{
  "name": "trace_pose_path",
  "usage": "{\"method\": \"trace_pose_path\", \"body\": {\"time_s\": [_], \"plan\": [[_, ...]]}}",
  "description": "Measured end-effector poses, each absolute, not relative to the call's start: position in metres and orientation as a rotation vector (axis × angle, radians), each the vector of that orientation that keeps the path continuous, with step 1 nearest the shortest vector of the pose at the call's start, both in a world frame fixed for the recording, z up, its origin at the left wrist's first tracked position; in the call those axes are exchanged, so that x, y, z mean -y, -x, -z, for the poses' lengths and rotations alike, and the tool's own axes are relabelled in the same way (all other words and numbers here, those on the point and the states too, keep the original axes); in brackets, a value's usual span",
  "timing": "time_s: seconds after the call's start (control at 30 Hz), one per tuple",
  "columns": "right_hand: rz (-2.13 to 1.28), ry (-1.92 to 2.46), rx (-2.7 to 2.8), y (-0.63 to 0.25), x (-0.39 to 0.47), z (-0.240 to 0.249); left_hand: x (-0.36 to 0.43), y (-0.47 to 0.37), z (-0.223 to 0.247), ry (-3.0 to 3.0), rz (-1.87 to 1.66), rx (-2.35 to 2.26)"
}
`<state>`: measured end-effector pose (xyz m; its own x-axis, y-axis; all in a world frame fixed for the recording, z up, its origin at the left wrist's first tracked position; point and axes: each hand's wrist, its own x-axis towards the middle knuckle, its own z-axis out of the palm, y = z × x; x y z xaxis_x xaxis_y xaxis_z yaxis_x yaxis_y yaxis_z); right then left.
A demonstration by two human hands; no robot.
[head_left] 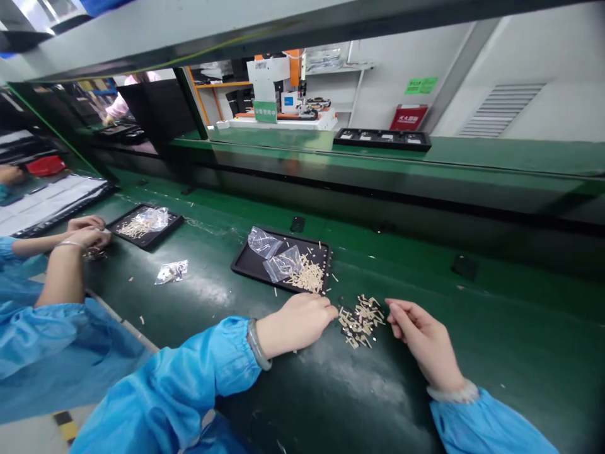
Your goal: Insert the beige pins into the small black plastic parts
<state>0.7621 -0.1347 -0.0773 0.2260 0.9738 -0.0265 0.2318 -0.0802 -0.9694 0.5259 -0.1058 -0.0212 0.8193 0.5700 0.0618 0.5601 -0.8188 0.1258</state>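
A loose pile of small beige and dark strip-like pieces lies on the green bench between my hands. At its left edge my left hand is closed, fingers curled under; whatever they hold is hidden. To the right of the pile, my right hand has thumb and forefinger pinched together, and anything between them is too small to make out. Just beyond my left hand sits a black tray, with beige strips heaped at its right end and clear plastic bags at its left and middle.
On the left, a co-worker's hands work beside another black tray of beige strips. A small clear bag lies between the trays. Behind runs a raised green ledge bearing a black compartment tray. A grey beam crosses overhead.
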Motion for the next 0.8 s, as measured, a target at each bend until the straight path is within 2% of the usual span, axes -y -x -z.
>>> {"method": "trace_pose_path", "body": {"time_s": [0.13,0.63,0.8], "plan": [[-0.978,1.492,1.203,-0.756,0.132,0.082,0.098,-0.536,0.017,-2.893,-0.134,-0.899],[-1.047,1.45,1.278,-0.756,0.126,0.082,0.095,-0.59,0.054,-2.85,-0.144,-0.998],[-1.072,1.433,1.257,-0.757,0.126,0.083,0.095,-0.583,0.051,-2.641,-0.265,-1.041]]}}
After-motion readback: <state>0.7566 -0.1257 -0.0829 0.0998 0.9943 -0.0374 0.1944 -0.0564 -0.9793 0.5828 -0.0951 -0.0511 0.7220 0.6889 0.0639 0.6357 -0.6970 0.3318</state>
